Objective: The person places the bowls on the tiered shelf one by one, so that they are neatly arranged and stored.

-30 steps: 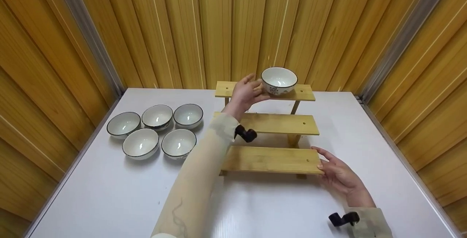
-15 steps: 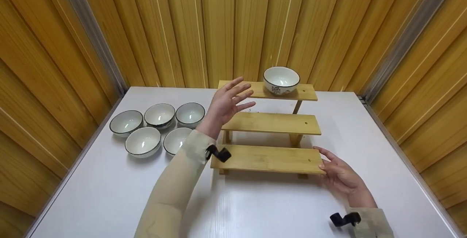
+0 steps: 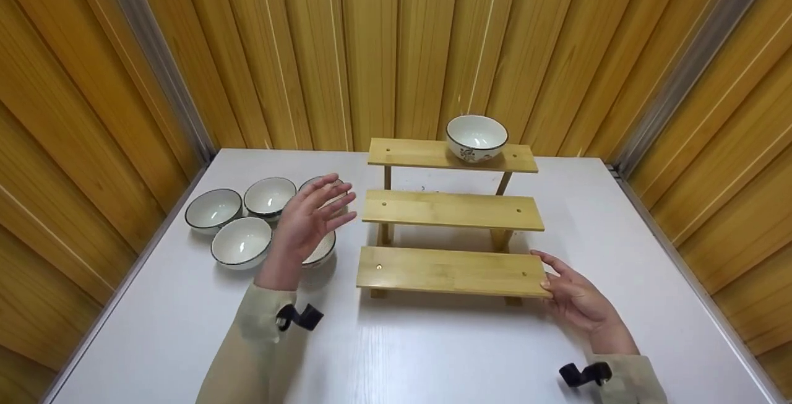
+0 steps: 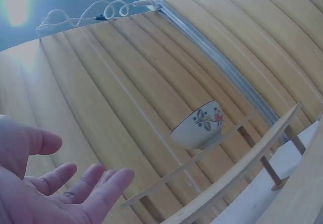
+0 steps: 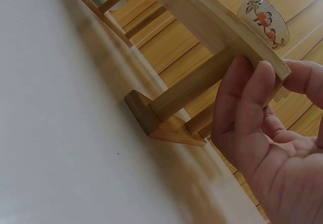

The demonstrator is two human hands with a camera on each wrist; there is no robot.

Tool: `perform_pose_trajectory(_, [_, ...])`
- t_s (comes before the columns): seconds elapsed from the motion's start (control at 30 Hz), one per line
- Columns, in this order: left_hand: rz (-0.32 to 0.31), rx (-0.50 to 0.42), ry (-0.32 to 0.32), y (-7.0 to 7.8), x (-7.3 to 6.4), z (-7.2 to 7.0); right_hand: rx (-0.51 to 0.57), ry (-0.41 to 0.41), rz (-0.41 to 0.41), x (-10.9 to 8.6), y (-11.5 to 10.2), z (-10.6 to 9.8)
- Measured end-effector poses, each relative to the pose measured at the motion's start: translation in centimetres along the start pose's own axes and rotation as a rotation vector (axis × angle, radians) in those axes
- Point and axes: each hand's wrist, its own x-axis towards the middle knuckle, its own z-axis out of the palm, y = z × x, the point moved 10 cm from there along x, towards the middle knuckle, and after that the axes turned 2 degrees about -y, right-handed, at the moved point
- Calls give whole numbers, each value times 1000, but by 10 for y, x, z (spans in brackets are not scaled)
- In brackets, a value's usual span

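Observation:
A three-tier wooden shelf (image 3: 451,271) stands on the white table, and a white bowl (image 3: 476,138) with a dark rim sits on the right part of its top tier. Red flowers on that bowl (image 4: 199,128) show in the left wrist view. My left hand (image 3: 306,218) holds nothing; its fingers are spread above the bowls at the left and partly hide two of them. With my right hand (image 3: 578,299) I grip the right end of the lowest tier; in the right wrist view my fingers (image 5: 247,98) curl under the board's end.
Several matching bowls stand in a cluster on the left of the table (image 3: 154,305), among them a front-left bowl (image 3: 241,243) and a far-left bowl (image 3: 213,211). Wood-patterned walls (image 3: 421,51) enclose the table at the back and both sides.
My left hand has let go of the bowl on the top tier and moved left and toward me, over the clustered bowls. The right hand has stayed on the shelf's lowest tier.

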Motion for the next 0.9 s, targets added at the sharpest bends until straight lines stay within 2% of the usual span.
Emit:
perform_pose_trajectory(0.17, [15, 62, 102, 11, -23, -51, 23, -27, -6, 1, 1, 3])
perform_pose_trajectory(0.3, [-7, 93, 214, 22, -39, -93, 35, -38, 1, 2, 1, 4])
perform_pose_trajectory(0.4, [-4, 146, 334, 31, -51, -125, 45, -33, 2, 1, 0, 4])
perform_pose_trajectory(0.53, [25, 237, 526, 40, -68, -167, 44, -26, 4, 0, -1, 3])
perform_pose_trajectory(0.73, [63, 226, 837, 41, -91, -226, 47, -28, 3, 1, 1, 3])
perform_pose_trajectory(0.83, [35, 288, 939, 35, -98, -247, 50, -10, 5, -1, 1, 1])
perform_pose_trajectory(0.9, [-6, 328, 960, 28, -99, -259, 40, -2, 2, -1, 0, 1])
